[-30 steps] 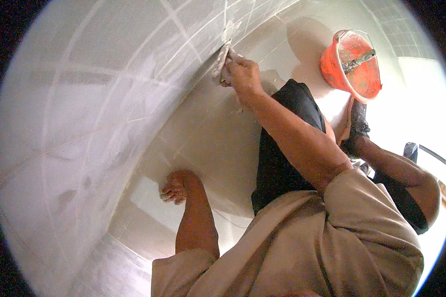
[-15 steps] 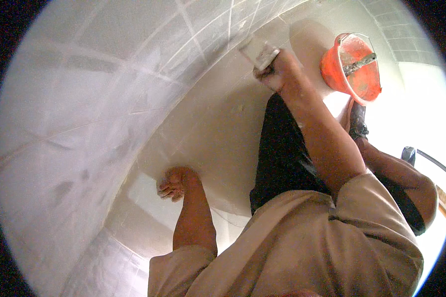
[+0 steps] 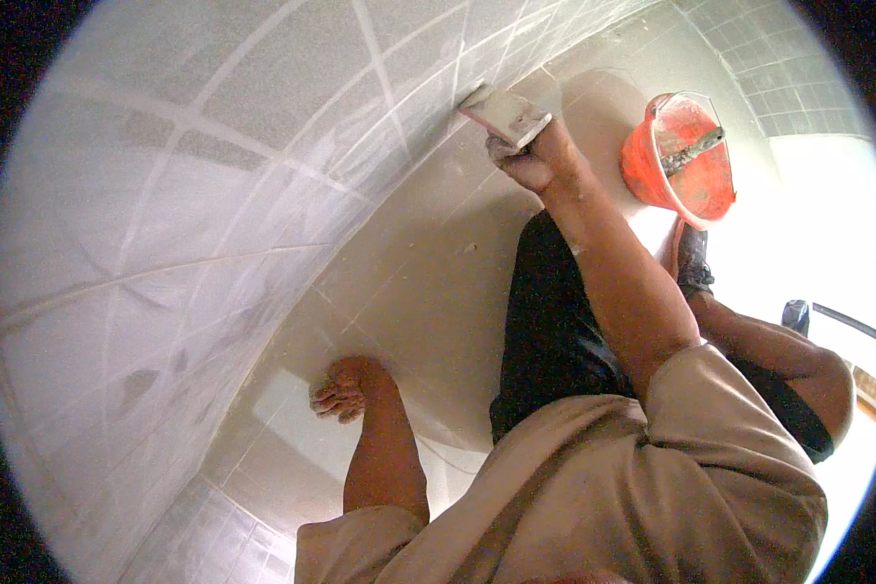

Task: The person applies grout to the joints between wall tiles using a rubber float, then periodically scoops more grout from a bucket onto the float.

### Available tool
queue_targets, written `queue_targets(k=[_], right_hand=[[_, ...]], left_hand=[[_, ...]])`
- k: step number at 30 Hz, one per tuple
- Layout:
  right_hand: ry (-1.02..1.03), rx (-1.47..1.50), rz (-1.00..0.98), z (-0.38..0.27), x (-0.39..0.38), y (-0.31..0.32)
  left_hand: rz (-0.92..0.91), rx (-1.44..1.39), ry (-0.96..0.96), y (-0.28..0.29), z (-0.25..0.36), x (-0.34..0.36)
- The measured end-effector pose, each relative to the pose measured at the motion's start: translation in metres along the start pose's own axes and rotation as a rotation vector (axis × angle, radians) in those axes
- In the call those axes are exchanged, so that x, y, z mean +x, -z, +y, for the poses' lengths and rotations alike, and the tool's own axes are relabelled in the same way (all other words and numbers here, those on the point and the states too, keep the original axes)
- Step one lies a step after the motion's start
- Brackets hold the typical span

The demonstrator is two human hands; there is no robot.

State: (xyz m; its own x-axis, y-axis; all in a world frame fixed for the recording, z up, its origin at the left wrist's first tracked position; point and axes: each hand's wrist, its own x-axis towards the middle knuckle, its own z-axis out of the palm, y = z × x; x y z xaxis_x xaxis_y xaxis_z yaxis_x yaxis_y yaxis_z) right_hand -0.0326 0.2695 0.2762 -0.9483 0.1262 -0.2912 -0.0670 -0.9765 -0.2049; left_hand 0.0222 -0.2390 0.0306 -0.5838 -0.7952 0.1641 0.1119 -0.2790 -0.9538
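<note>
My right hand (image 3: 528, 161) grips a pale, plaster-smeared rectangular float (image 3: 504, 115), whose far end meets the foot of the tiled wall (image 3: 263, 117), which is streaked with whitish residue and pale joint lines. My left hand (image 3: 346, 389) rests on the dusty tiled floor (image 3: 414, 273) near that wall, fingers slightly bent and apart, holding nothing. An orange bucket (image 3: 642, 165) lies to the right of the float, with a smeared metal-bladed tool (image 3: 693, 151) across its mouth.
My bent leg (image 3: 808, 380) and dark shoe (image 3: 693, 263) are below the bucket. A second tiled wall (image 3: 769, 78) closes the floor at upper right. A small dark object (image 3: 796, 316) and a bar (image 3: 842, 319) sit at the bright right edge.
My right hand has moved right from the wall's foot, then slightly back left, turning the float from edge-on to face up. The view has shifted slightly. My left hand stays on the floor.
</note>
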Motion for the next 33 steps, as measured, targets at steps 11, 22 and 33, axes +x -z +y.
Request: queue_targets(k=[11, 22, 33], right_hand=[[0.017, -0.090, 0.758, 0.065, 0.031, 0.004], [0.131, 0.034, 0.399, 0.051, -0.006, -0.036], [0.702, -1.060, 0.063, 0.049, -0.058, -0.156]], left_hand=[[0.259, 0.419, -0.140, -0.026, 0.005, 0.020], [-0.212, -0.762, -0.252, -0.001, -0.060, -0.005], [-0.029, -0.799, 0.103, -0.010, -0.057, 0.000]])
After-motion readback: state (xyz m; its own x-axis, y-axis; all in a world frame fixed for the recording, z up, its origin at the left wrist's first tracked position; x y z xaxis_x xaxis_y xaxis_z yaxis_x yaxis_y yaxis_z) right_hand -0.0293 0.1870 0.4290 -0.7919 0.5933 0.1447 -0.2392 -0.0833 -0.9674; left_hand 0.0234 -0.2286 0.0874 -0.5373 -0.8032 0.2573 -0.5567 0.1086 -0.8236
